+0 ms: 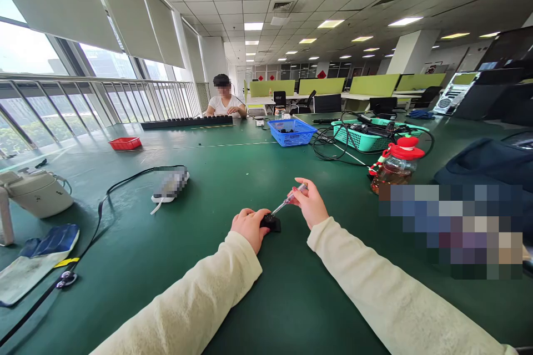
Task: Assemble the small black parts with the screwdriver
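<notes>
On the green table, my left hand (250,227) is closed around the left side of a small black block-like part (272,223), holding it against the surface. My right hand (308,201) grips the clear handle of a screwdriver (285,203) between thumb and fingers. Its thin metal shaft slants down to the left, and the tip meets the top of the black part. Fine detail at the tip is too small to make out. My left fingertips partly cover the part.
Ahead stand a blue basket (292,132), a teal basket (362,136) heaped with cables, and a red tray (125,143). A red-lidded bottle (397,163) is at right. Leftward lie a lanyard badge (170,183) and a pouch (39,258). A person (225,101) sits across the table.
</notes>
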The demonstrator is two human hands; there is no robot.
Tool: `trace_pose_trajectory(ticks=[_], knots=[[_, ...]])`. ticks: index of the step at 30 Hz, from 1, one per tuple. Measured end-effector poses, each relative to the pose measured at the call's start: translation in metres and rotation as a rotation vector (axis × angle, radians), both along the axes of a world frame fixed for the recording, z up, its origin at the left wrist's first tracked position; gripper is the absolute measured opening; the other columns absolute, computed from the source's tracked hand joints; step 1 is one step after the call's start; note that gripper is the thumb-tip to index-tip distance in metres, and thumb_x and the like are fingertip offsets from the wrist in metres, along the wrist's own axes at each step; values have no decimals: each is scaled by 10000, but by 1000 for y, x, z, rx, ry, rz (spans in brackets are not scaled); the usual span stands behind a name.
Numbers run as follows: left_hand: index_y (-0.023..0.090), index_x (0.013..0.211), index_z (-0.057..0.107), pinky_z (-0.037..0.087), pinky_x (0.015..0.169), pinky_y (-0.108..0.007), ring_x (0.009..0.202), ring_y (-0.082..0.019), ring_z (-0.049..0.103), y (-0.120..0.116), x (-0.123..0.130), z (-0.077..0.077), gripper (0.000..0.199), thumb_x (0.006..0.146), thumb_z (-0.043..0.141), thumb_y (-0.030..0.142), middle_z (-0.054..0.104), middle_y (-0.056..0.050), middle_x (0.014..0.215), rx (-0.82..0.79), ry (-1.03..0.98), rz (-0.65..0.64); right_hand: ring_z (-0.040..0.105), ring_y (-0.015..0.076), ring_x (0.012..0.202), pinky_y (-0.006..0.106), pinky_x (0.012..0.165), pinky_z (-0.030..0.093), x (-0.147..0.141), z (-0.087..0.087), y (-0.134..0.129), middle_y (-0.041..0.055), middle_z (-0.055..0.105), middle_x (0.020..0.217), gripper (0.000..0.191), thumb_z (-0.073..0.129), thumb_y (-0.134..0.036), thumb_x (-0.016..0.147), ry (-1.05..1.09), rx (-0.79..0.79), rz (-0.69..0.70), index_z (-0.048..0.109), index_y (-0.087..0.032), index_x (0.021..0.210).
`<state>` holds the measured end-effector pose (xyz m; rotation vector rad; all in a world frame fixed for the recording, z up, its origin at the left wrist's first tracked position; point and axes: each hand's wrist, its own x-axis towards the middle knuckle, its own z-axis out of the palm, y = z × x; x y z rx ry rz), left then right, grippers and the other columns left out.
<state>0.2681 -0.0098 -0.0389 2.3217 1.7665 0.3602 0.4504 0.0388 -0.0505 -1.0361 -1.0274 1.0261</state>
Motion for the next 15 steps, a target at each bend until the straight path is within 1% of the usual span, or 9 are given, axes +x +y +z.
trace_pose_trajectory(ticks=[4, 9, 12, 15], knots=[[308, 1239, 569, 375, 1034, -441, 1210, -253, 479, -1, 0, 2, 410, 834, 576, 247, 685, -38, 1153, -10, 14, 6, 668, 179, 666, 412, 708, 576, 3, 1, 0, -32, 642, 700, 383, 678, -380, 701, 48, -32, -35, 516, -236, 1016], [303, 1224, 579, 383, 1027, -431, 1197, -249, 488, -1, 0, 2, 400, 828, 579, 247, 693, -38, 1135, -4, 15, 4, 660, 172, 670, 392, 689, 567, 3, 1, -1, -39, 628, 698, 398, 667, -386, 686, 45, -26, -28, 506, -228, 1013], [298, 1225, 580, 381, 1026, -438, 1196, -255, 487, -1, 0, 1, 398, 831, 576, 244, 695, -46, 1124, 1, 7, 6, 655, 172, 684, 392, 710, 562, 3, 2, -1, -38, 622, 703, 397, 653, -386, 688, 40, -17, -27, 499, -233, 1020], [298, 1223, 579, 379, 1027, -435, 1202, -254, 485, -1, 0, 1, 394, 832, 580, 246, 696, -48, 1112, -6, 13, 11, 647, 168, 674, 404, 738, 557, 2, 3, -1, -41, 616, 701, 396, 644, -395, 696, 48, 12, -56, 486, -233, 1021]])
